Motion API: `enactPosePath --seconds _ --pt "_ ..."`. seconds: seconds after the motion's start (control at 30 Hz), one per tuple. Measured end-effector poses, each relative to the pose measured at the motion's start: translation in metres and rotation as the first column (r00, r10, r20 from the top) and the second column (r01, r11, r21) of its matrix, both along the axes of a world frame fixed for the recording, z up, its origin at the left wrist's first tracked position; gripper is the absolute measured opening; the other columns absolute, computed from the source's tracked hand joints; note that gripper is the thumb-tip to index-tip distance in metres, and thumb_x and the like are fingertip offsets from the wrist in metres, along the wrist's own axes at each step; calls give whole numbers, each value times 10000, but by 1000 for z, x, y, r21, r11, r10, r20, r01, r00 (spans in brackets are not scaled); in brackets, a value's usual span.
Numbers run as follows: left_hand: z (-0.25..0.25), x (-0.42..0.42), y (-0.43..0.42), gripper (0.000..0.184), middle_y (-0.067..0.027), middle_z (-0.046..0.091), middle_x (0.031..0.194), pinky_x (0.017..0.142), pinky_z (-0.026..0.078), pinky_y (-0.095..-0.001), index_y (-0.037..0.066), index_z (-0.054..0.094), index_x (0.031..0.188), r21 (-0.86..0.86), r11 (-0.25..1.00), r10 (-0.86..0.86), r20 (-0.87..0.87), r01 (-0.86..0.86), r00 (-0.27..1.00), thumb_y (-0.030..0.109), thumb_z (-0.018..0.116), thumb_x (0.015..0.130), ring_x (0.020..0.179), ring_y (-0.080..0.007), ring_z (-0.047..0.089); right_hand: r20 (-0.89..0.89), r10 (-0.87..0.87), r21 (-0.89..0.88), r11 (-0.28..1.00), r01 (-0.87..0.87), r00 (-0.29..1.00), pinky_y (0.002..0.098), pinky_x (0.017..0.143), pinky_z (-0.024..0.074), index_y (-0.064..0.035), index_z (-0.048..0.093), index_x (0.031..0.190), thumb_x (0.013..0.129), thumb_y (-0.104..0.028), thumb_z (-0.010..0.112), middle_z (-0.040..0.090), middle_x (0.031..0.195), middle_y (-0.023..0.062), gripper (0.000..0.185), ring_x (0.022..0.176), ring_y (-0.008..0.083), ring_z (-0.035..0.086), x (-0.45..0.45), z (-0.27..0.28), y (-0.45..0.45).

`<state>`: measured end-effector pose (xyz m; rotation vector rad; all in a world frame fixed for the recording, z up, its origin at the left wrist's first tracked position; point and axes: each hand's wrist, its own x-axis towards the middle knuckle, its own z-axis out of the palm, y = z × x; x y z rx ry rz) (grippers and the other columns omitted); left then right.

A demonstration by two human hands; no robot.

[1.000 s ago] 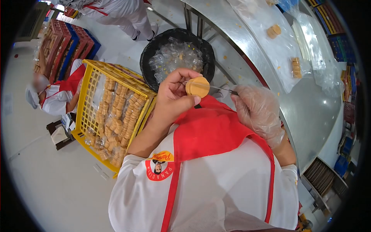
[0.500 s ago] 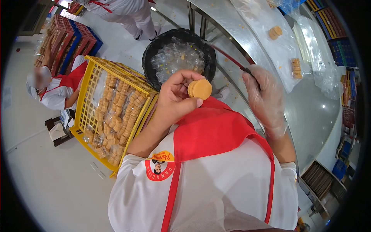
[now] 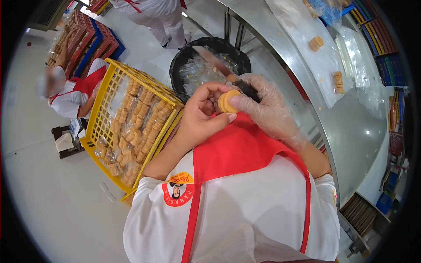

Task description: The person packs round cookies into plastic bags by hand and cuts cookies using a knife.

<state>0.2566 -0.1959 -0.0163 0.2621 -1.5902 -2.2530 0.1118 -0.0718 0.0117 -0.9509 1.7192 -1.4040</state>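
Note:
My bare left hand [image 3: 201,110] pinches a short stack of round tan cookies [image 3: 226,103] between thumb and fingers, in front of the red apron [image 3: 237,144]. A clear plastic glove covers my right hand [image 3: 274,107], which grips a knife [image 3: 224,69] by its dark handle. The blade points up and left, away from my body. My gloved thumb touches the right side of the cookie stack. Beyond both hands sits a black-lined bin [image 3: 176,72] with crumpled clear plastic in it.
On the left leans a yellow crate [image 3: 101,98] of bagged cookies. A curved metal table [image 3: 351,149] runs along the right, carrying two small cookie stacks [image 3: 316,43] and clear plastic bags [image 3: 357,65]. One co-worker [image 3: 81,94] is at left, another [image 3: 153,17] stands ahead.
My right hand has moved left with the knife and its thumb now touches the cookies. The blade has swung across the bin. My left hand still holds the stack.

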Motion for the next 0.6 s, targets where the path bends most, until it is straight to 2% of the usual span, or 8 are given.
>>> enactPosePath --seconds 0.23,0.33,0.4,0.47,0.53,0.6 --pt "-3 9 -3 520 -102 589 1221 929 506 -276 -6 475 1283 91 996 33 -85 -25 996 -118 686 821 1118 -141 588 -8 19 76 997 -18 1000 366 862 491 -13 630 1154 898 -338 688 664 1005 151 418 947 242 627 3 5 -7" --pt "-2 14 -7 517 -102 608 1181 922 509 -272 -18 490 1276 109 992 65 -71 -57 995 -121 696 814 1084 -135 605 64 -158 72 986 153 985 369 813 499 -10 631 1092 903 -266 681 668 986 140 322 902 225 634 4 15 -7" --pt "-1 17 -10 516 -100 620 1155 917 511 -267 -24 500 1274 116 989 94 -61 -87 994 -122 702 809 1062 -131 616 -142 -268 76 957 281 953 364 774 502 -15 627 1055 910 -205 670 668 947 143 243 858 231 645 -9 11 -2" --pt "0 18 -14 517 -96 630 1134 912 513 -263 -29 509 1273 121 986 123 -72 -114 990 -122 709 805 1045 -129 624 -306 -248 68 957 281 919 362 740 504 -19 622 1034 914 -153 659 664 909 147 183 816 251 652 -19 13 6" --pt "-2 18 -17 522 -100 631 1138 911 513 -263 -31 509 1277 122 984 141 -71 -131 987 -122 711 804 1051 -131 624 -427 -109 86 983 161 897 363 709 502 -23 617 1029 916 -110 647 656 870 152 145 778 284 656 -21 21 21" --pt "-5 18 -18 525 -103 632 1140 911 514 -265 -33 509 1280 123 982 154 -75 -144 985 -122 712 803 1055 -134 625 -476 -16 112 991 79 879 371 707 506 -35 625 1034 912 -83 638 651 847 152 132 779 318 653 -18 14 33"
